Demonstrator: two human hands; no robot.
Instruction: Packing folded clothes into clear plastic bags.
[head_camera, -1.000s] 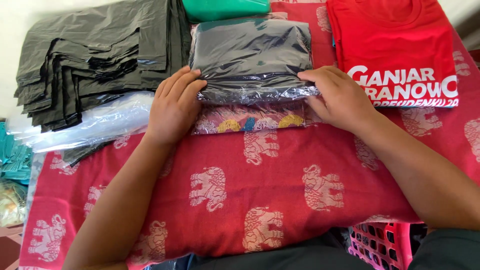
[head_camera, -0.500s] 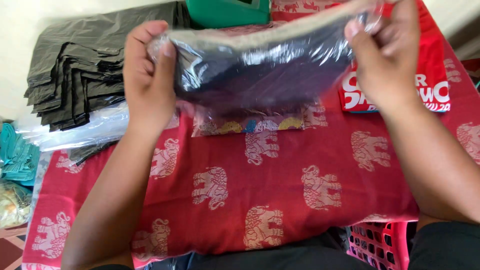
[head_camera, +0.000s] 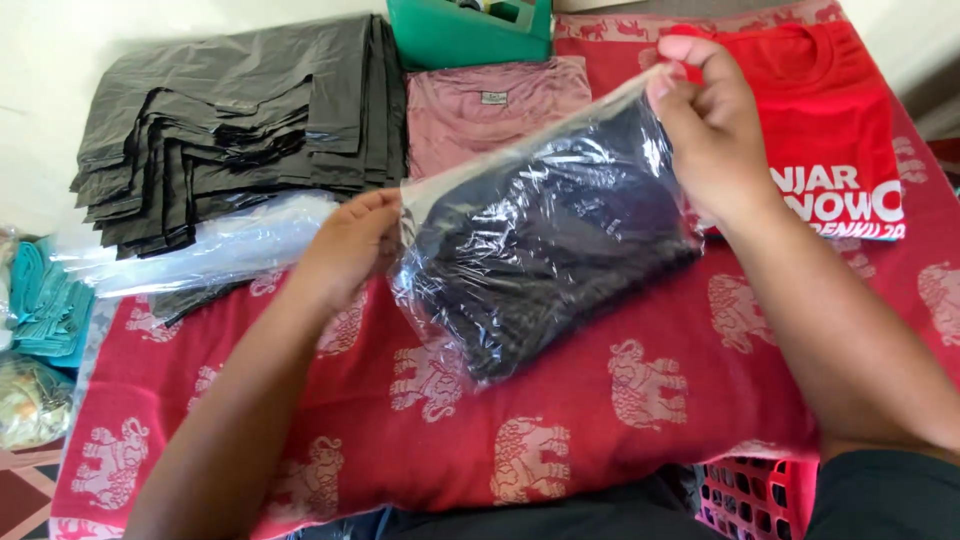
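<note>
Cloth (head_camera: 640, 400), red with a pale elephant print, covers the table and carries everything else: a fanned stack of dark grey plastic bags (head_camera: 240, 130) at the far left, a folded mauve shirt (head_camera: 490, 105) and a folded red shirt (head_camera: 830, 130) laid flat beyond the hands. Lifted clear of it and tilted, a clear plastic bag (head_camera: 545, 235) with a folded dark garment inside hangs between 2 hands (likely held up so the contents settle), the film glossy and wrinkled. Left hand (head_camera: 350, 245) pinches the bag's lower corner in its grip, and right hand (head_camera: 710, 130) pinches the raised upper corner.
</note>
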